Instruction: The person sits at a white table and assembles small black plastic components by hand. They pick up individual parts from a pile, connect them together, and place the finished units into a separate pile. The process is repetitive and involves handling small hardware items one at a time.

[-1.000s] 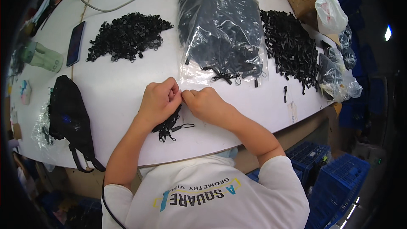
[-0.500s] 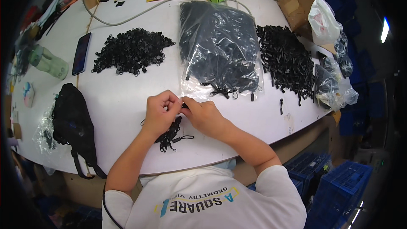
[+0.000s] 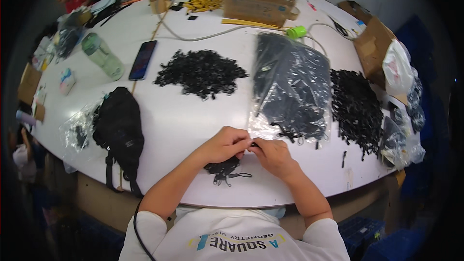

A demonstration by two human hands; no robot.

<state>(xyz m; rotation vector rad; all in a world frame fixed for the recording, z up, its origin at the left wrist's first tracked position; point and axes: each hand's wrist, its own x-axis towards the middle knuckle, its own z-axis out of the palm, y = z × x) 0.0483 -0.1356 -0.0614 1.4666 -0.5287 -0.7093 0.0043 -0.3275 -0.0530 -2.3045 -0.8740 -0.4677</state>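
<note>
A small black piece (image 3: 254, 144) sits pinched at the tips of the right grip (image 3: 275, 158), just beside the left grip (image 3: 223, 145), whose hold cannot be told.

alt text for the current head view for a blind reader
A person's left hand and right hand are close together over a white table, the right pinching a small black piece. Black looped cords lie by the left hand; beyond, a plastic bag sits between two black heaps.

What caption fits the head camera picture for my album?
Right hand pinches a small black piece, left hand beside it, near looped black cords.
</note>
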